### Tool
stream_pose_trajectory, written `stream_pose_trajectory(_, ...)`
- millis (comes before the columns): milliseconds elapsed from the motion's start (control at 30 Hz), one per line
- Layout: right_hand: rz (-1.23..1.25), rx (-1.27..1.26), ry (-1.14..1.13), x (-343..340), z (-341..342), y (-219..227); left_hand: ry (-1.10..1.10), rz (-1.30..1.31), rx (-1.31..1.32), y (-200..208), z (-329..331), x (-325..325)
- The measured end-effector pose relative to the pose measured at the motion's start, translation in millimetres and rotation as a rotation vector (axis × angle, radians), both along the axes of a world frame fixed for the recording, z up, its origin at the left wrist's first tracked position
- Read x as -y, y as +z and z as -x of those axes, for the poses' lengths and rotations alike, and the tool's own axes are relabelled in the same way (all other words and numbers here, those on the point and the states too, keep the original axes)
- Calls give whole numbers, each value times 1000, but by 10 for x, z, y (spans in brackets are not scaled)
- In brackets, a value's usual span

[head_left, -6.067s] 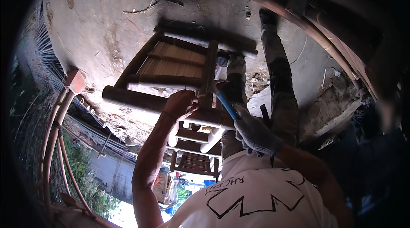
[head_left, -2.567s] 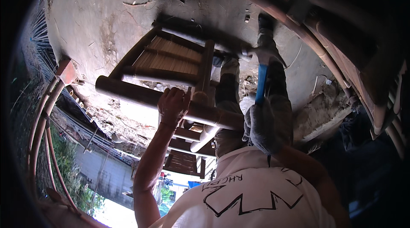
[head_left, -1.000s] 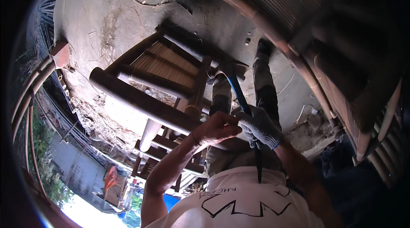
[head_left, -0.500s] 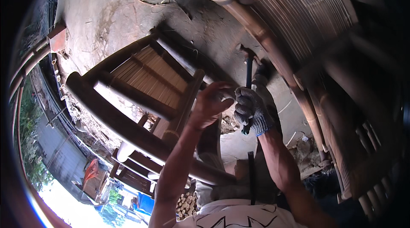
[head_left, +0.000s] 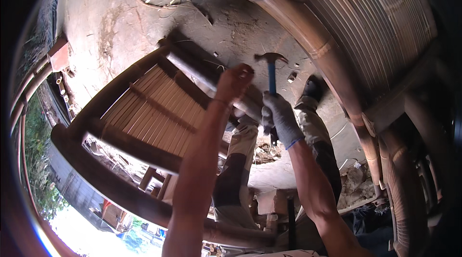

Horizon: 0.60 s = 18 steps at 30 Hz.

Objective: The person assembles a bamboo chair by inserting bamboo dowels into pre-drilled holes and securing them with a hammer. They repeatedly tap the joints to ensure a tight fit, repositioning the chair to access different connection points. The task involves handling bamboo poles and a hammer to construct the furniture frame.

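Dusty grey concrete floor (head_left: pixel 110 21) spreads out below me, with green foliage (head_left: pixel 39 160) and bright daylight off to the lower left. Of the 2 large bamboo pieces, a glossy tan-brown bamboo piece with thick round poles and a slatted panel (head_left: pixel 370 31) fills my right side. On my left sits a dark brown bamboo frame with a pale tan slatted panel (head_left: pixel 151 105); my left forearm crosses in front of it.

Between the 2 pieces are my legs, in trousers patched light and dark (head_left: pixel 236 173), with a dark shoe (head_left: pixel 313 88) at the right foot. My bare left grip (head_left: pixel 234 83) is raised, fingers curled in; it is blurred, and I cannot tell whether anything small is pinched there. My right grip, in a grey knitted glove (head_left: pixel 280 115), is closed around the blue-handled hammer with a dark metal claw head (head_left: pixel 272 78). It stands head up, the claw toward the right and the butt showing below my glove. Its head is near my left grip, apart from it.

A thin, dry, curved twig (head_left: pixel 166 6) lies farther off, and a small dark chunk (head_left: pixel 291 77) rests near the shoe.
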State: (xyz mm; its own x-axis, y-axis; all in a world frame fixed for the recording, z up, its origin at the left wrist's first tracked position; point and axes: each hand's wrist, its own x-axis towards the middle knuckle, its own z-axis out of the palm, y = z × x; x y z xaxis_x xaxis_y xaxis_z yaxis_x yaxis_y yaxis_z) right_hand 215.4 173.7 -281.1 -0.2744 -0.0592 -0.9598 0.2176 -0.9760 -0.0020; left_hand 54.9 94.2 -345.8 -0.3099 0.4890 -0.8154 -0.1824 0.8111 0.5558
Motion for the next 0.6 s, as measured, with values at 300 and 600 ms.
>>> stream_pose_trajectory(300, -509, 64, 396, 1142, -586, -1086, -978, 344, -472, -1546, 273, 906)
stream_pose_trajectory(600, -437, 24, 480, 1311, -489, -1165, -1066, 286, -527, -1699, 72, 1068)
